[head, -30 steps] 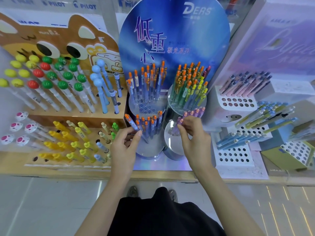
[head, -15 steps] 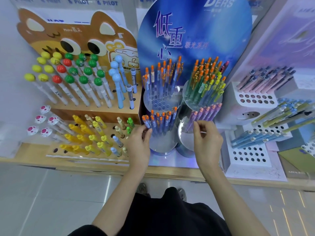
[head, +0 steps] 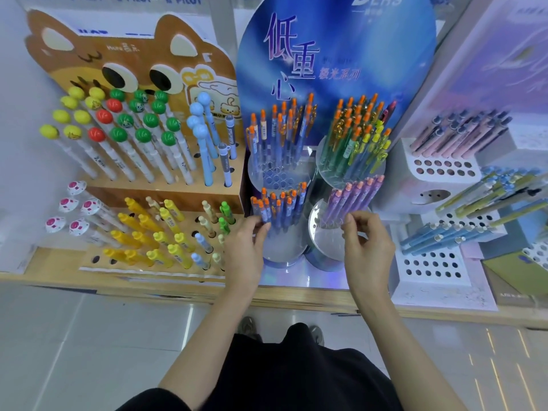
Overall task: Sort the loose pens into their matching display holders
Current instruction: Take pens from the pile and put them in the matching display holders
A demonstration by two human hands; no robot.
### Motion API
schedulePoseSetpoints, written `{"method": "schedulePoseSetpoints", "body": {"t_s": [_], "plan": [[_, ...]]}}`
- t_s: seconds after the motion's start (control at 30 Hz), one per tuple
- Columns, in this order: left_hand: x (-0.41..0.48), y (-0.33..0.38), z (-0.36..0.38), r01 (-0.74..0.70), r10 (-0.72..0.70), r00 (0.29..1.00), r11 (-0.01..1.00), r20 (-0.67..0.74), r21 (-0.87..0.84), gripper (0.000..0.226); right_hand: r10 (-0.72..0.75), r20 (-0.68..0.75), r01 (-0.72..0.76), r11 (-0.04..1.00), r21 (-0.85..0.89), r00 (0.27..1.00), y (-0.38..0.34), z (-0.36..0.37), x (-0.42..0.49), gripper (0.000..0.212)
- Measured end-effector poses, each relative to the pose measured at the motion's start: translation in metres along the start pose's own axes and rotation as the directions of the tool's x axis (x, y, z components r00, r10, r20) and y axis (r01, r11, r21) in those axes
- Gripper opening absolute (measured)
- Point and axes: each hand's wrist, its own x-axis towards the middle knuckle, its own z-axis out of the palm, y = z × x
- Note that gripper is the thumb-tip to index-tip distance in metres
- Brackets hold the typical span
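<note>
Pinching narrowly, held a blue pen [head: 262,215] in the left hand [head: 244,247], just above the pinch among orange-capped fellows, apparently to seat it with its match. Held a purple pen [head: 360,200] likewise in the right hand [head: 367,247], slanting up-right from the grip over the clear holder [head: 323,241], likely for slotting; contact not fully clear.

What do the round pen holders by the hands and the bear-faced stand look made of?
Round pen holders: likely clear acrylic, glossy; the holes and pens show through. Bear-faced stand: probably printed card or board, matt; flat cut-out outline, wood-grain face.
</note>
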Motion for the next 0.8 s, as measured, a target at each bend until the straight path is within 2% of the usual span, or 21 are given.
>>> {"method": "schedulePoseSetpoints", "body": {"t_s": [0.13, 0.23, 0.4, 0.63, 0.8], "plan": [[-0.005, -0.001, 0.003, -0.002, 0.003, 1.000, 1.000, -0.010, 0.019, 0.012, 0.010, 0.039, -0.009, 1.000, -0.010, 0.999, -0.002, 0.002, -0.004, 0.007], [-0.007, -0.007, 0.005, 0.004, -0.006, 0.999, 0.998, 0.033, 0.066, 0.006, 0.011, 0.064, -0.010, 1.000, -0.013, 0.998, -0.004, 0.005, -0.005, 0.006], [-0.003, -0.009, 0.008, 0.034, -0.039, 0.997, 0.996, 0.061, 0.088, 0.009, 0.024, 0.102, -0.023, 1.000, -0.005, 0.994, -0.005, 0.009, -0.010, 0.008], [0.001, -0.005, 0.002, -0.122, 0.070, 0.980, 0.950, 0.186, 0.286, 0.022, 0.037, 0.139, -0.036, 0.999, -0.007, 0.990, -0.005, 0.013, -0.013, 0.008], [0.007, -0.002, 0.006, -0.096, -0.032, 0.965, 0.879, 0.260, 0.467, 0.028, 0.032, 0.157, -0.032, 0.999, -0.005, 0.987, -0.006, 0.017, -0.013, 0.010]]}}
